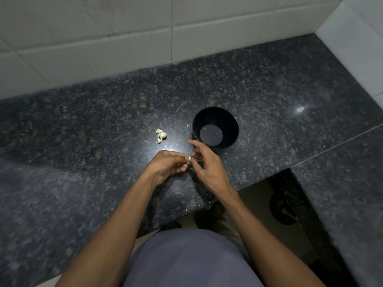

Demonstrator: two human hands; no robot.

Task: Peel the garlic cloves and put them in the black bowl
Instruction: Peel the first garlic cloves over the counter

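Note:
A small garlic clove shows pale between the fingertips of both hands, just above the dark granite counter. My left hand grips it with curled fingers. My right hand pinches at its skin with thumb and fingertips, the index finger stretched out toward the bowl. The black bowl stands upright just beyond my right hand and looks empty inside. A little cluster of unpeeled garlic cloves lies on the counter to the left of the bowl.
The speckled granite counter runs left to right, backed by a white tiled wall. It turns a corner at the right. Small flecks of skin lie near the bowl. The counter's front edge is just below my wrists.

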